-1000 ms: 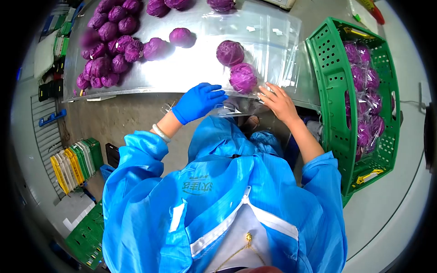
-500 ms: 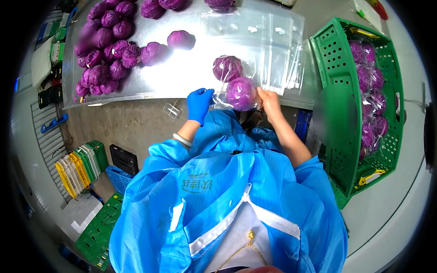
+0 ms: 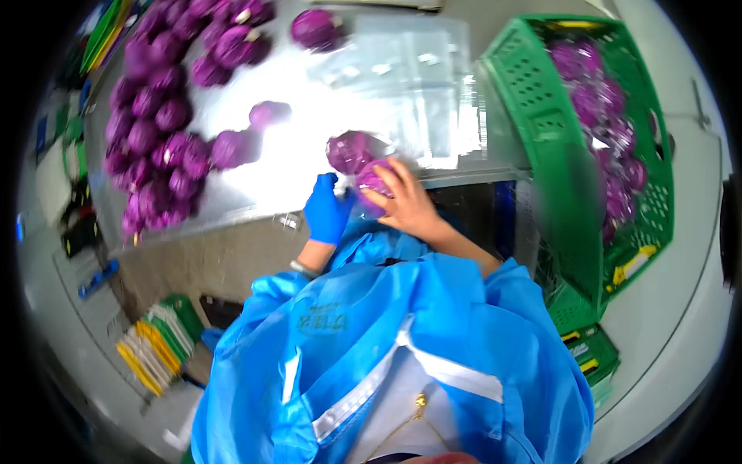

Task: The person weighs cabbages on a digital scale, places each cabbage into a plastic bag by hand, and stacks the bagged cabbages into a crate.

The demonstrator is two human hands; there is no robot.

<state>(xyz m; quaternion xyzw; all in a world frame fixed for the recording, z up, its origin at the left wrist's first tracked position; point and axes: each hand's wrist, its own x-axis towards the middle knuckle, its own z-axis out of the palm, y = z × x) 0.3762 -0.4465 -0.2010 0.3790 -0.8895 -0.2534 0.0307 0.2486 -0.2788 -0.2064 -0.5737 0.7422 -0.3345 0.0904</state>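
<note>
At the table's front edge, a red cabbage [image 3: 372, 184] in clear plastic sits between my hands. My bare right hand [image 3: 411, 204] is wrapped over its right side, fingers curved across the top. On the left, my blue-gloved left hand [image 3: 328, 210] is closed beside the cabbage, pinching the side of the clear bag; its fingertips are partly blurred. Just behind lies another red cabbage [image 3: 349, 151], close against the first. Flat clear plastic bags [image 3: 433, 93] are spread on the table to the right of them.
Many red cabbages [image 3: 171, 114] are heaped on the left of the metal table [image 3: 224, 203]. A green crate [image 3: 533, 100] at right holds several wrapped cabbages [image 3: 610, 147]. Stacked crates [image 3: 158, 340] stand on the floor at lower left.
My right hand has moved from the bag's right edge onto the cabbage, fingers now over it. My left hand stays at the left side. The whole view has shifted and turned.
</note>
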